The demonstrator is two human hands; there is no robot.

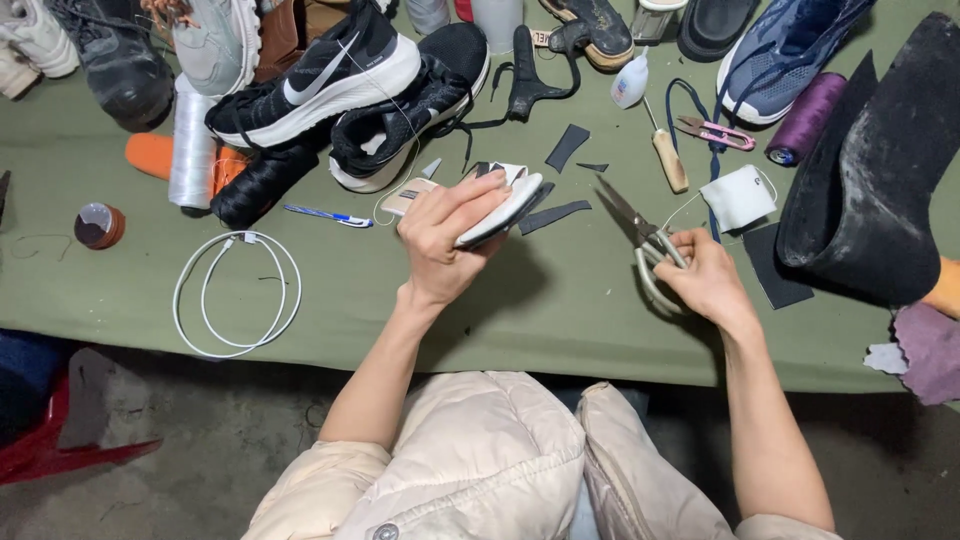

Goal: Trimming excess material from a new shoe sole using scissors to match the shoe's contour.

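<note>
head view, left hand (440,245): forearm comes up from lower centre, wrist bent, hand raised just above the counter (420,300), back of hand to camera.
left fingers (470,200): curled and pressed around a white shoe sole piece (505,208), thumb side under, fingers over the top edge; the piece is tilted, with a dark lining at its upper edge.
right hand (705,280): forearm comes in from lower right, hand low over the counter, right of the left hand, well apart from it.
right fingers (690,245): hooked through the loops of grey metal scissors (640,240); blades shut or nearly so, tips pointing up-left toward the sole piece, not touching it.
sole piece location: centre of the green counter, just in front of the black-and-white sneaker (400,110).
near sole piece: black scraps (555,215) just beside it, blue pen (330,215) to the left.
near scissors: white folded piece (738,197), wooden-handled awl (668,155), purple thread spool (805,120), big black sole (870,190).
far left: white cable coil (237,295), white thread cone (193,145).
</note>
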